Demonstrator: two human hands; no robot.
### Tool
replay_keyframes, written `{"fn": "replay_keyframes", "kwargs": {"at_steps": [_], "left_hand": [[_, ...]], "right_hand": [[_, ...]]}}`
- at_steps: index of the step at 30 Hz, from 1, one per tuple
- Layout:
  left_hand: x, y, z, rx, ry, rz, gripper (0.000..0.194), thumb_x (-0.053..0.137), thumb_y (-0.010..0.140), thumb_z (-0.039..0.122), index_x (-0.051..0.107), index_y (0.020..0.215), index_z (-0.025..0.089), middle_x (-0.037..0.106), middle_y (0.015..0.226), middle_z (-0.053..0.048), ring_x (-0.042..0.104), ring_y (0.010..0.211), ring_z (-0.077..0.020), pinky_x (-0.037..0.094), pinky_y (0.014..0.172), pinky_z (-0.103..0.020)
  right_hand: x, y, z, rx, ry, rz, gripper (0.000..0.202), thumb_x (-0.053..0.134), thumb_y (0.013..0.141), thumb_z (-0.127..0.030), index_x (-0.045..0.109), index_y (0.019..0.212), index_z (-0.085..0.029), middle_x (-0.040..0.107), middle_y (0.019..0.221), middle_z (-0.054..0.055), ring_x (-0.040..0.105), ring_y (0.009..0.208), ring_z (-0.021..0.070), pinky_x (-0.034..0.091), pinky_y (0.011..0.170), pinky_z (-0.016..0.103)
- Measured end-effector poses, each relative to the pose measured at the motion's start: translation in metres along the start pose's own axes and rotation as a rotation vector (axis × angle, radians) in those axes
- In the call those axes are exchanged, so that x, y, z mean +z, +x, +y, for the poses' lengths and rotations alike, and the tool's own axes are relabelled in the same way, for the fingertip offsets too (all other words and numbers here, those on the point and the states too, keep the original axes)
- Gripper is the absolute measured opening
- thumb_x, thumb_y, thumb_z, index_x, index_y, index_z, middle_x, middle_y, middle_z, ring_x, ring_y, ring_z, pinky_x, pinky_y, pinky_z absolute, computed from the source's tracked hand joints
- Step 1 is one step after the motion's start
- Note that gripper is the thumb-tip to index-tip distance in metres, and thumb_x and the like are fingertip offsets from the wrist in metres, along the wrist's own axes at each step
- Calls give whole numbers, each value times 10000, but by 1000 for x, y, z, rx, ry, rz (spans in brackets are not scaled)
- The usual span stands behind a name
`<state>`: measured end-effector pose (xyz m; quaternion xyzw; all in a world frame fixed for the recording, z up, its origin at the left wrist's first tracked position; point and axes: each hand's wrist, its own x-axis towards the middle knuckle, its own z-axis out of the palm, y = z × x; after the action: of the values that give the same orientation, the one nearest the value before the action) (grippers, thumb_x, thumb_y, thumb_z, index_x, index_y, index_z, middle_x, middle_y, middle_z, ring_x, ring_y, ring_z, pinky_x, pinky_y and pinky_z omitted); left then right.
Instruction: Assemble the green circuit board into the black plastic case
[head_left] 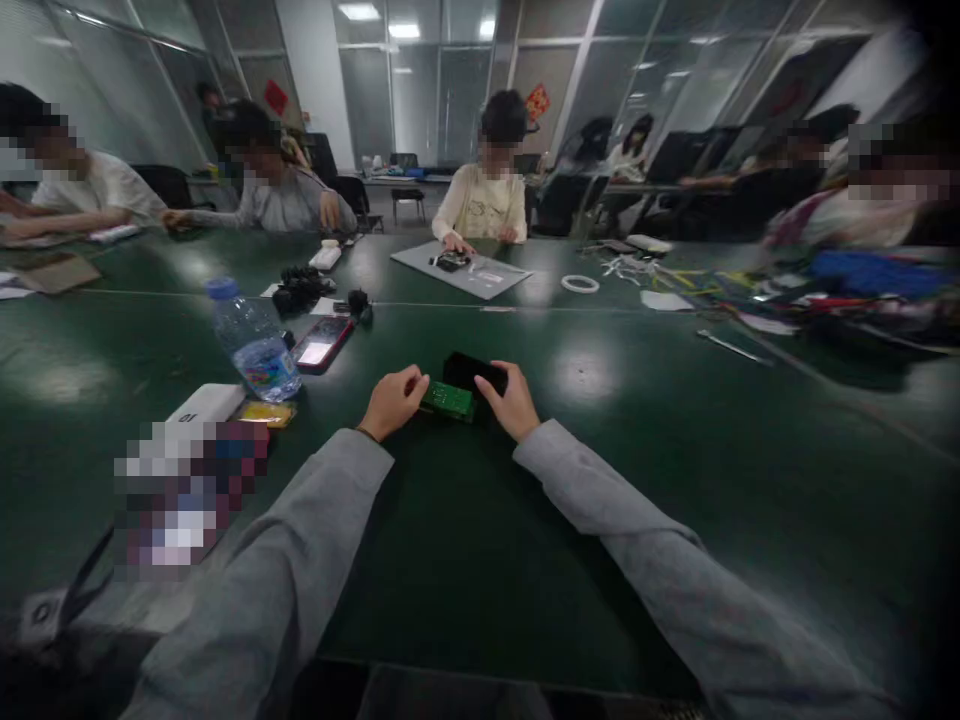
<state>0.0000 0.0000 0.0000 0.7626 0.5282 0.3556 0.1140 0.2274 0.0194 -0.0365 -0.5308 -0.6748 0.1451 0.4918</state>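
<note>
My left hand (393,404) is closed, its thumb and fingers pinching the left end of a green circuit board (451,400). Small pale components or solder points dot the board's face. My right hand (513,402) grips a black, box-like casing (463,368) just behind and to the right of the board. The thumb lies over the casing's near side, close to the board's right end. Both objects are held over the green table (465,540), almost touching each other. What lies inside the casing is too dark to make out.
To my left are a water bottle (253,345), a yellow packet (267,414), a white box (204,405) and a red-edged phone (324,342). Black parts (298,290) lie behind them. Cables (697,280) and a metal tool (733,346) are at right. Several people sit around the table.
</note>
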Motion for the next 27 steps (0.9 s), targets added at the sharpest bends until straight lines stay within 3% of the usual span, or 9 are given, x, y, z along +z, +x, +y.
{"fn": "replay_keyframes", "kwargs": {"at_steps": [8, 14, 17, 21, 27], "left_hand": [[-1, 0, 0, -26, 10, 105, 455, 358, 902, 450, 370, 542, 173, 363, 511, 27, 340, 495, -92, 222, 533, -266], [-1, 0, -1, -35, 2, 156, 448, 354, 907, 447, 392, 556, 171, 390, 521, 23, 351, 498, -91, 226, 535, -267], [-1, 0, -2, -38, 7, 175, 448, 346, 910, 446, 394, 558, 172, 391, 522, 21, 352, 503, -93, 228, 538, -269], [0, 1, -2, -47, 26, 175, 460, 344, 911, 454, 395, 551, 172, 391, 518, 22, 346, 497, -93, 225, 538, -274], [0, 1, -2, -51, 29, 149, 464, 345, 913, 456, 433, 559, 169, 424, 523, 20, 369, 491, -92, 225, 534, -269]], "right_hand": [[0, 1, -2, 3, 37, 11, 474, 520, 835, -542, 523, 1142, -180, 554, 1121, 127, 513, 1077, 269, 406, 951, 481], [-3, -1, -6, -56, -7, -29, 406, 530, 832, -424, 524, 1167, -195, 539, 1152, 121, 496, 1103, 276, 395, 948, 504], [-2, 0, -7, -53, 45, -18, 396, 516, 845, -456, 539, 1137, -190, 563, 1128, 119, 519, 1079, 266, 407, 939, 479], [-2, 4, -1, 96, 188, -1, 448, 468, 856, -546, 549, 1093, -174, 629, 972, 101, 583, 928, 238, 460, 841, 417], [-2, 7, 7, 93, -82, 138, 440, 381, 873, -546, 593, 977, -174, 592, 996, 125, 513, 990, 265, 380, 908, 480]]}}
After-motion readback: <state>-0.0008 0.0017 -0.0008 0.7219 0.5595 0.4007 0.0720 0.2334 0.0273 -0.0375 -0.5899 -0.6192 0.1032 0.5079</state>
